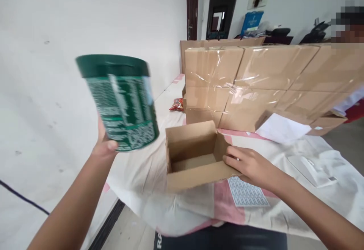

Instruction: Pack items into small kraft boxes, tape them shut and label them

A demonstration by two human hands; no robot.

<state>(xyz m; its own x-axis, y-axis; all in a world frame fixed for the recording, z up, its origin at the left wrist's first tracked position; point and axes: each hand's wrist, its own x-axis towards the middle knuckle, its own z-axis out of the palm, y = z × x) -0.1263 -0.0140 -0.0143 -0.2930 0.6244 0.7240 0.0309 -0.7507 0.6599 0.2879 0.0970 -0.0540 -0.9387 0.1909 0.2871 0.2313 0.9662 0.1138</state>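
A green tub with a dark green lid (125, 106) is held up at the left, slightly tilted and blurred. My left hand (105, 140) grips it low on its side, the thumb near the base and most fingers hidden behind. An open cardboard box (196, 174) with nothing visible inside stands on the cloth-covered table (184, 208). My right hand (241, 161) holds the box at its right front corner, fingers over the edge. Under and beside that hand lies a sheet of blue-bordered labels (247, 193).
A wall of taped cardboard boxes (256, 79) lines the table's far side. Near its left end lies a red snack packet (178, 104). White paper (284, 127) and a white object (311, 170) are at the right. A person (351, 28) is partly visible behind the boxes.
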